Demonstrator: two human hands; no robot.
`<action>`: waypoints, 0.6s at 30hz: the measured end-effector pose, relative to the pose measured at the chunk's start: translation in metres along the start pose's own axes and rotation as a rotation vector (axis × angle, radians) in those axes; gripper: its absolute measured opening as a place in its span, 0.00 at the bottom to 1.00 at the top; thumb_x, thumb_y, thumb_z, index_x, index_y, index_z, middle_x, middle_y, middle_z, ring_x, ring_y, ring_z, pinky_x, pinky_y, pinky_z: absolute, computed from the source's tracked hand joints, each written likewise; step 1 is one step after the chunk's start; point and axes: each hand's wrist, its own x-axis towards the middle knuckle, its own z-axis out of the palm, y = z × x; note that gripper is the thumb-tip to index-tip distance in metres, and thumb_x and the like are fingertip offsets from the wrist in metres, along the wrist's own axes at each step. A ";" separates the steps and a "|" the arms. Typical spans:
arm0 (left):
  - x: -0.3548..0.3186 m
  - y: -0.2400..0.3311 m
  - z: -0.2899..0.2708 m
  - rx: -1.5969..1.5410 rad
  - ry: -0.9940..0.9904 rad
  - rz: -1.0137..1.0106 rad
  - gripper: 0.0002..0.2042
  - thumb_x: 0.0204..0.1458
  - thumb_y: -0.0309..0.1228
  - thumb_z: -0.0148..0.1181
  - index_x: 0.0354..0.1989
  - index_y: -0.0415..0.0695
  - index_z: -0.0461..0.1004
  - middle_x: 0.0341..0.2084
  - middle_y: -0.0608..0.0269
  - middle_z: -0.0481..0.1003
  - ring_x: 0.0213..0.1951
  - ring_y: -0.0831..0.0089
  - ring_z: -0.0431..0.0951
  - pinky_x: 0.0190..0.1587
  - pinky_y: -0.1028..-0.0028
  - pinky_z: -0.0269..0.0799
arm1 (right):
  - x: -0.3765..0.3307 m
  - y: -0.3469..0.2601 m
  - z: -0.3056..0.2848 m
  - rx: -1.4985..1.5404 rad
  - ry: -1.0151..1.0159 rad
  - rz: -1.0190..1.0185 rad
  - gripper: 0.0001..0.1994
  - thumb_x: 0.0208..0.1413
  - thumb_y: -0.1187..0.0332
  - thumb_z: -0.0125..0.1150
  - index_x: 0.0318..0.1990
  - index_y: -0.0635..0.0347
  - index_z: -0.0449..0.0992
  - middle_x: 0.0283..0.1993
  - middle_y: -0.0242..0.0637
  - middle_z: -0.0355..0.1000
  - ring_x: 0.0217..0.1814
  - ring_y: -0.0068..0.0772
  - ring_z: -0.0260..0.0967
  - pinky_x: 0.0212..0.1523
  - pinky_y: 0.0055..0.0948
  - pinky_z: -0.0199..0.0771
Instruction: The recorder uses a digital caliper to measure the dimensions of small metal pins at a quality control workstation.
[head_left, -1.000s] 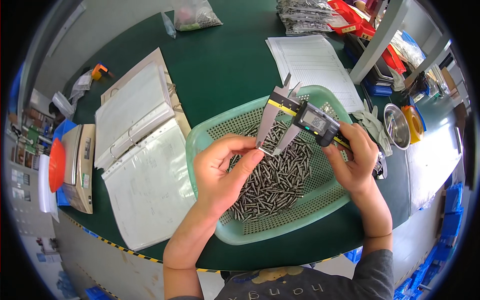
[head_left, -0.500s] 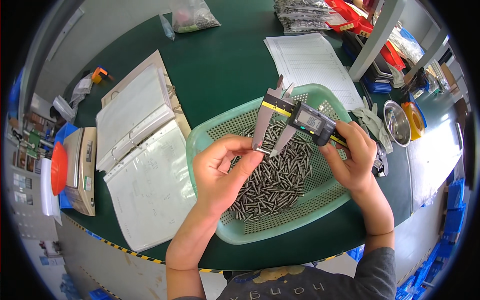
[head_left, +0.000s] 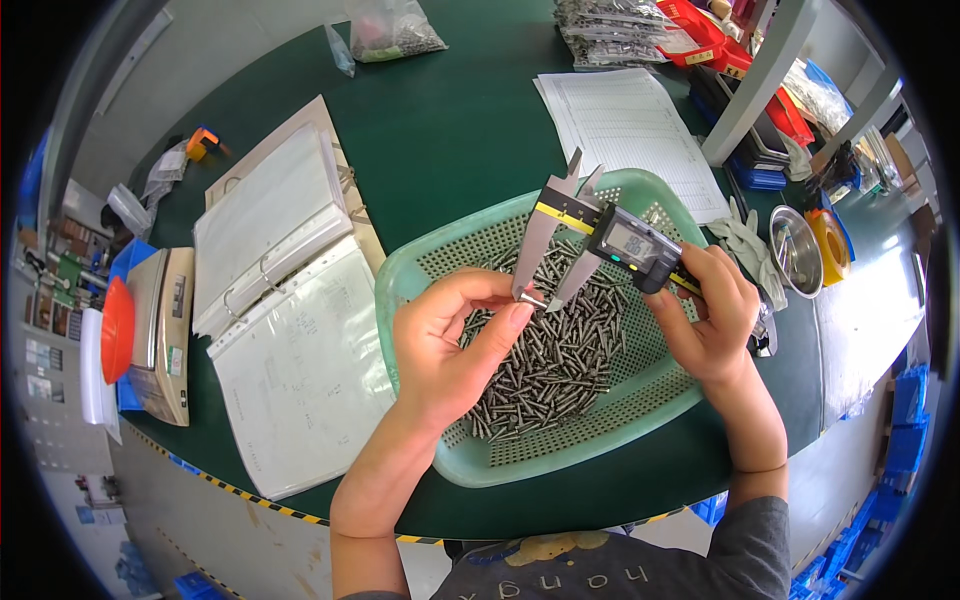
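My right hand (head_left: 712,312) grips a digital caliper (head_left: 636,246) by its body and the end of its beam, over a green perforated plastic basket (head_left: 640,425). The caliper's jaws are spread and point down toward my left hand. My left hand (head_left: 445,345) pinches a small metal pin (head_left: 534,300) between thumb and fingers. The pin lies across the gap between the jaw tips; I cannot tell whether both jaws touch it. Below, a heap of similar grey metal pins (head_left: 555,375) covers the basket's bottom.
Left of the basket lies an open ring binder (head_left: 290,365), with a scale (head_left: 160,335) beyond it. Printed sheets (head_left: 630,120) lie behind the basket. To the right are a white glove (head_left: 742,250), a metal bowl (head_left: 795,250) and a grey post (head_left: 760,85). Bagged parts (head_left: 395,35) stand at the back.
Both hands, with the caliper and the pin, have shifted slightly to the right. The grips look the same, and the jaws remain spread around the pin.
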 end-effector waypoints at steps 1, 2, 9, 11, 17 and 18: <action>0.000 0.000 0.001 -0.001 0.001 0.001 0.07 0.47 0.20 0.58 0.35 0.33 0.73 0.31 0.59 0.74 0.34 0.77 0.73 0.39 0.77 0.69 | 0.000 0.000 0.000 -0.001 -0.001 -0.002 0.16 0.37 0.75 0.67 0.36 0.70 0.71 0.21 0.39 0.65 0.17 0.30 0.64 0.18 0.22 0.64; 0.000 0.000 0.002 -0.007 0.010 0.028 0.07 0.47 0.20 0.58 0.35 0.34 0.73 0.30 0.59 0.75 0.33 0.77 0.74 0.40 0.78 0.69 | 0.000 0.000 -0.001 -0.004 0.004 0.002 0.16 0.38 0.75 0.66 0.36 0.70 0.71 0.21 0.39 0.65 0.18 0.29 0.64 0.18 0.22 0.64; -0.001 -0.003 0.001 0.046 0.034 0.080 0.07 0.47 0.20 0.58 0.36 0.33 0.72 0.31 0.58 0.75 0.34 0.76 0.74 0.40 0.77 0.70 | -0.004 0.003 -0.001 0.010 0.017 0.060 0.16 0.39 0.75 0.65 0.38 0.71 0.70 0.22 0.40 0.66 0.19 0.29 0.62 0.20 0.21 0.62; -0.001 -0.002 0.001 0.019 0.023 0.061 0.07 0.48 0.20 0.58 0.36 0.33 0.72 0.31 0.58 0.75 0.34 0.76 0.74 0.40 0.77 0.70 | -0.004 0.003 -0.002 0.017 0.004 0.050 0.16 0.39 0.75 0.65 0.38 0.71 0.70 0.22 0.40 0.66 0.19 0.29 0.62 0.20 0.21 0.63; 0.000 0.000 0.000 -0.063 -0.010 0.026 0.07 0.48 0.20 0.57 0.36 0.32 0.72 0.31 0.58 0.75 0.35 0.75 0.75 0.41 0.76 0.71 | -0.002 0.000 -0.001 0.035 -0.029 0.038 0.17 0.39 0.74 0.66 0.38 0.71 0.70 0.23 0.41 0.66 0.20 0.31 0.65 0.21 0.22 0.65; -0.001 0.000 0.000 -0.078 -0.017 0.032 0.07 0.49 0.21 0.57 0.36 0.32 0.72 0.31 0.58 0.75 0.35 0.75 0.75 0.41 0.76 0.71 | -0.002 0.000 -0.001 0.030 -0.039 0.036 0.17 0.39 0.74 0.66 0.38 0.71 0.70 0.23 0.41 0.66 0.19 0.31 0.65 0.21 0.22 0.66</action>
